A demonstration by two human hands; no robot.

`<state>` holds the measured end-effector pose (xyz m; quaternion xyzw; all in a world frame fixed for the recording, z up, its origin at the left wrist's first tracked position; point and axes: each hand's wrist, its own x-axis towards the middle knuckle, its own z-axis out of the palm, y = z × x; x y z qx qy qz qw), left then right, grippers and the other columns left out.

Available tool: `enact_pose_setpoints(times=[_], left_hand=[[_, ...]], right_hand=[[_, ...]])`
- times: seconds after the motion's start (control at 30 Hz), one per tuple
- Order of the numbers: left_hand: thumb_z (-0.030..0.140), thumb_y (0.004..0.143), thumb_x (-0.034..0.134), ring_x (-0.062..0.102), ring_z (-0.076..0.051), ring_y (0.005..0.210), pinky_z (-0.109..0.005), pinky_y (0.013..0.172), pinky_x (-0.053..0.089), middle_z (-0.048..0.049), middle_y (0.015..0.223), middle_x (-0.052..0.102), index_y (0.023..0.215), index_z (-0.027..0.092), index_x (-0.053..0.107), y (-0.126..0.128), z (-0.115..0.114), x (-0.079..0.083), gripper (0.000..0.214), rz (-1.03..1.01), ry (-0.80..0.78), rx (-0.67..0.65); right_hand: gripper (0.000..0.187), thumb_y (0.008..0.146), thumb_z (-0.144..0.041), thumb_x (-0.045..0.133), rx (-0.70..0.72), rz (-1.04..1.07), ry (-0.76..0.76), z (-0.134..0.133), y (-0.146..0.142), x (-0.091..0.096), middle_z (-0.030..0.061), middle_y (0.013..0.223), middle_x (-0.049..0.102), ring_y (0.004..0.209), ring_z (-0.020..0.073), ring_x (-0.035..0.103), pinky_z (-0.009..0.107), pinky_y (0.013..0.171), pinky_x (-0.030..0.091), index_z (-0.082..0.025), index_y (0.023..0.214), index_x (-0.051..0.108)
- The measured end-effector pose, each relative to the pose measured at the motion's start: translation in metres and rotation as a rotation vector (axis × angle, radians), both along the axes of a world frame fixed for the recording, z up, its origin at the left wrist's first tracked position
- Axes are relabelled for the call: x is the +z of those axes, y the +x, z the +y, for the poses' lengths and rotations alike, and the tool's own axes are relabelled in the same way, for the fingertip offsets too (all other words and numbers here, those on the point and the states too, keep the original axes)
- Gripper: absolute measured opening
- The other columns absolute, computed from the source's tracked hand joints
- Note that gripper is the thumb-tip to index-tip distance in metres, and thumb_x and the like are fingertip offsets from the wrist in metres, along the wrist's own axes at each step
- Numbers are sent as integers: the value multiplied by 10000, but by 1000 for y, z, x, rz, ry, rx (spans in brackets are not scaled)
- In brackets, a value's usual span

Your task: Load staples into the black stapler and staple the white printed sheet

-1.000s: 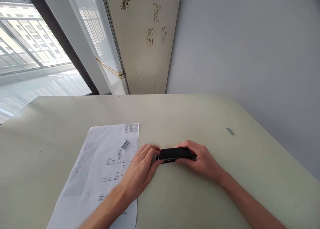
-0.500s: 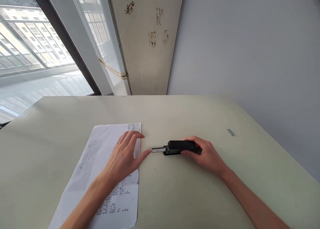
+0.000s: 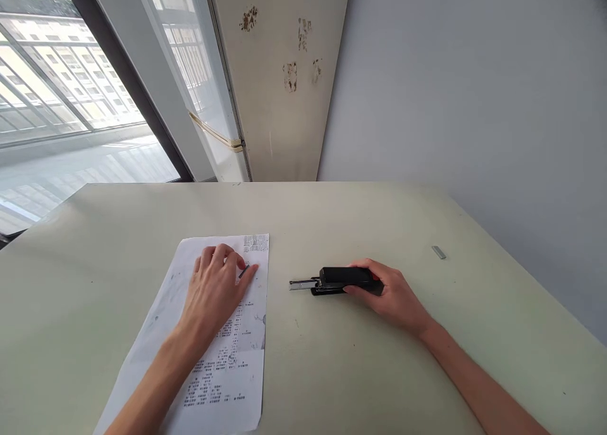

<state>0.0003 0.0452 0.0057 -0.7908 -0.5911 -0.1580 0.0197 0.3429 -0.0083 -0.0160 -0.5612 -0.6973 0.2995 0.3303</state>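
Note:
My right hand [image 3: 386, 289] is wrapped around the rear of a black stapler [image 3: 346, 275] lying on the table, its nose to the left. A metal staple tray [image 3: 302, 285] sticks out of the stapler's left end. Over the upper part of a printed sheet of paper [image 3: 246, 372], my left hand [image 3: 215, 289] is closed, thumb and forefinger around a small dark strip of staples [image 3: 243, 271]. Part of the strip is hidden by the fingertips. Another grey strip of staples [image 3: 439, 252] lies on the table to the right, apart from both hands.
The pale table [image 3: 332, 372] extends to a grey wall [image 3: 465, 93] on the right. Beyond its far edge stands a worn refrigerator [image 3: 279, 125] with stained patches. At the left is a large window [image 3: 57, 74] with a dark frame.
My left hand has moved left over the paper, from beside the tray's tip, and its thumb and forefinger have closed in around the small strip. My right hand stays on the stapler.

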Motion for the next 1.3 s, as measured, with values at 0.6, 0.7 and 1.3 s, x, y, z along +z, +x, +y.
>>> enact_pose_setpoints(times=[0.6,0.7,1.3], left_hand=[[540,1006,557,451,-137,630,-260,551,358,-15,870,604,1195,233,668,39,-22,20,377,-946,-482,94],[547,985,610,324,-106,613,-234,521,314,7,813,462,1184,192,710,39,-21,25,419,-1254,-725,142],[105,969,628,667,-202,1232,-260,1034,564,-135,1465,645,1283,136,743,37,-15,18,336,-1756,-1015,175]], right_hand=[[273,951,-508,696,-2,-26,35,2,-1,0,2,984,747,790,186,648,293,691,514,-290,1113,668],[273,953,-513,692,0,-24,28,2,-1,0,1,987,747,793,185,647,293,693,513,-293,1112,671],[287,955,-514,689,12,21,-20,1,-1,2,18,1036,741,841,200,645,308,728,521,-286,1129,671]])
